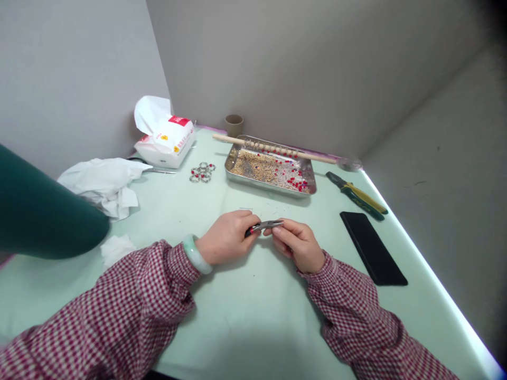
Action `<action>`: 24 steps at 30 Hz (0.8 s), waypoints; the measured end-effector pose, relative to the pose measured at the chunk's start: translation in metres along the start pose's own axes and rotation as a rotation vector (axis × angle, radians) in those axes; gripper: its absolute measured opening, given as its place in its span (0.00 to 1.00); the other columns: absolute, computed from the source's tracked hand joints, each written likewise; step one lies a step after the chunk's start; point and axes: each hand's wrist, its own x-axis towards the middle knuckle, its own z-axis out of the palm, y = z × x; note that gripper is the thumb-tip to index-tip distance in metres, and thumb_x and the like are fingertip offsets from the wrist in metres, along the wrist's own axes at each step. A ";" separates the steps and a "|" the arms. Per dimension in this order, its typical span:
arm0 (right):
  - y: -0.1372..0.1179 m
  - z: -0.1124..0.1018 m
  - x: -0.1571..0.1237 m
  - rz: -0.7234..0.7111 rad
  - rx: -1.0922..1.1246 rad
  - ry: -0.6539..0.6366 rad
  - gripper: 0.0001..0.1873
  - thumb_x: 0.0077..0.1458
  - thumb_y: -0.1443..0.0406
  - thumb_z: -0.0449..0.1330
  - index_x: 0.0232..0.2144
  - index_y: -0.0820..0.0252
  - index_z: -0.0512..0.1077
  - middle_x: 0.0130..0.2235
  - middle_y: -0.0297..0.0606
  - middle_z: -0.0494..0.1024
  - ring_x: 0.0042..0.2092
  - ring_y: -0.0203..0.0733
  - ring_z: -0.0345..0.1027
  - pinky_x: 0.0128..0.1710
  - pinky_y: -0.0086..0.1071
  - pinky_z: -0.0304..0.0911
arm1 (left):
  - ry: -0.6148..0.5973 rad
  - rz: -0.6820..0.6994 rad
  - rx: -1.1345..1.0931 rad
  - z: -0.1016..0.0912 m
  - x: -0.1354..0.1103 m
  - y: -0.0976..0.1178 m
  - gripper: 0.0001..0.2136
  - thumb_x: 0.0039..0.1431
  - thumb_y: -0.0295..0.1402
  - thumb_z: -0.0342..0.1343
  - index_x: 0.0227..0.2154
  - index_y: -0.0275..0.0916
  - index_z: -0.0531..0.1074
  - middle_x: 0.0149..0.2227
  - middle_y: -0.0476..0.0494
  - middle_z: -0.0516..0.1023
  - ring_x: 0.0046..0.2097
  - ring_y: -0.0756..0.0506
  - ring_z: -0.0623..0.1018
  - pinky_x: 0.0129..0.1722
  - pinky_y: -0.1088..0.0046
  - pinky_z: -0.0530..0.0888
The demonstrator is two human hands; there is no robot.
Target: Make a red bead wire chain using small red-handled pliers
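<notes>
My left hand [229, 237] is closed around the handles of a small pair of pliers [264, 226], with black and red grips and a metal nose pointing right. At the nose's tip, my right hand [297, 244] pinches with thumb and forefinger; whatever sits between those fingers is too small to make out. Beyond the hands stands a metal tray [269, 189] of gold, clear and red beads. Across its back edge lies a wooden stick [309, 155] strung with small rings, some bearing red beads. A cluster of beaded rings [202, 172] rests left of the tray.
Larger green-and-yellow pliers [358, 196] and a black phone-like slab [373, 248] lie on the right. At left are a tissue pack [168, 142], crumpled tissue [105, 182], scissors [160, 170] and a dark green cylinder [47, 211]. A beige cup [234, 126] stands by the wall.
</notes>
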 end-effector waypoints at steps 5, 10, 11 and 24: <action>-0.006 -0.002 0.000 0.153 0.208 -0.092 0.10 0.54 0.62 0.58 0.29 0.65 0.74 0.15 0.24 0.55 0.17 0.26 0.44 0.13 0.22 0.39 | -0.004 0.009 -0.026 -0.001 0.000 0.000 0.05 0.58 0.25 0.52 0.29 0.34 0.71 0.27 0.48 0.68 0.30 0.50 0.68 0.30 0.74 0.63; -0.009 -0.006 0.000 0.220 0.303 -0.192 0.11 0.55 0.63 0.57 0.28 0.66 0.74 0.15 0.23 0.52 0.17 0.26 0.41 0.13 0.22 0.38 | -0.013 0.025 -0.058 -0.001 0.001 0.001 0.05 0.57 0.24 0.52 0.29 0.34 0.72 0.26 0.49 0.68 0.28 0.51 0.67 0.29 0.75 0.62; -0.009 -0.007 0.000 0.224 0.313 -0.204 0.11 0.55 0.63 0.57 0.28 0.66 0.74 0.15 0.23 0.52 0.17 0.25 0.40 0.14 0.22 0.38 | -0.019 0.029 -0.064 -0.001 0.001 0.001 0.05 0.57 0.24 0.52 0.29 0.34 0.72 0.26 0.49 0.69 0.28 0.51 0.67 0.29 0.75 0.62; -0.004 -0.014 0.000 0.276 0.462 -0.383 0.11 0.56 0.65 0.56 0.28 0.68 0.74 0.15 0.22 0.50 0.15 0.24 0.38 0.13 0.20 0.35 | -0.065 0.098 -0.119 -0.001 0.000 0.001 0.07 0.58 0.26 0.49 0.30 0.33 0.73 0.27 0.46 0.72 0.30 0.49 0.70 0.30 0.74 0.65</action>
